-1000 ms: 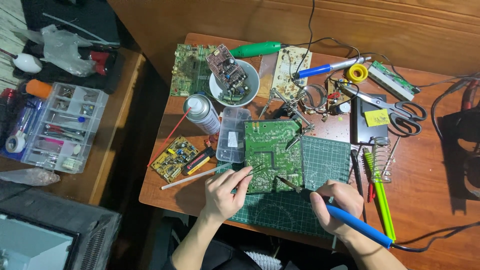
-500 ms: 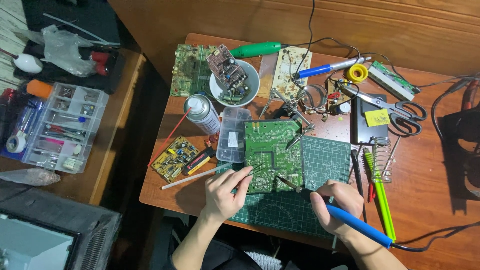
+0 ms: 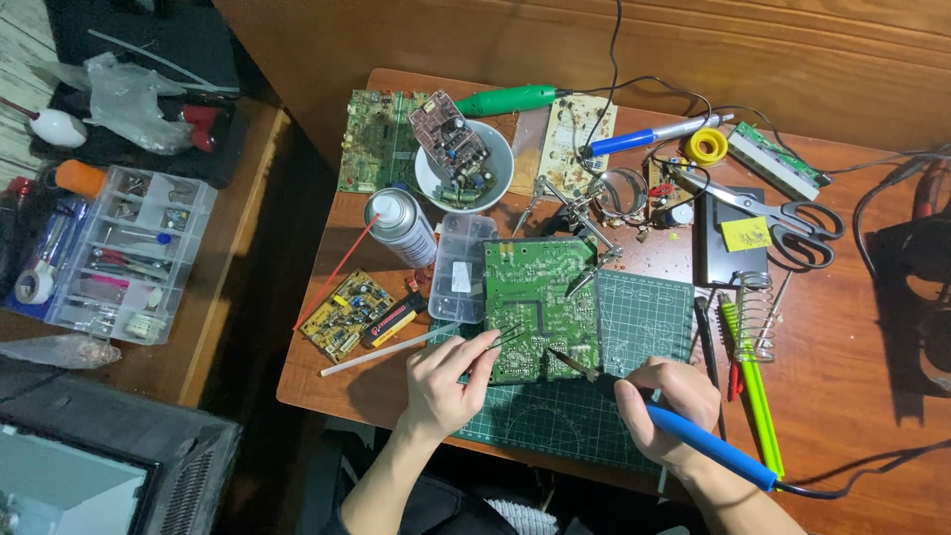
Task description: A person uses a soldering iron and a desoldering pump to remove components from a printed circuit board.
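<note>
1. Board (image 3: 540, 302), green, lies solder side up on the cutting mat (image 3: 644, 317), its top edge gripped by the clips of a helping-hands stand (image 3: 575, 213).
2. Your left hand (image 3: 446, 381) sits at the board's lower left corner. Fingers pinched narrow on tweezers (image 3: 507, 335), whose tips rest on the board.
3. Your right hand (image 3: 664, 396) rests on the mat just beside the board's lower right corner. Fingers closed around the blue handle of a soldering iron (image 3: 693, 441); its tip touches the board near the bottom edge, close to the tweezer tips.
4. Iron's cord runs off to the right across the table (image 3: 842, 396).
5. Left of the board: clear parts box (image 3: 461, 267) touching its edge, spray can (image 3: 401, 228) with a red straw, small yellow board (image 3: 347, 315), white stick (image 3: 381, 352) near your left hand.
6. Above the board: white bowl (image 3: 464, 163) holding a small circuit board, green-handled tool (image 3: 510, 99), beige board (image 3: 575, 134).
7. Right of the mat: coiled iron stand (image 3: 758, 317), green pens (image 3: 753, 386), scissors (image 3: 783, 223), yellow solder roll (image 3: 706, 147).
8. Separate side table at far left carries a clear compartment organizer (image 3: 124, 253).
</note>
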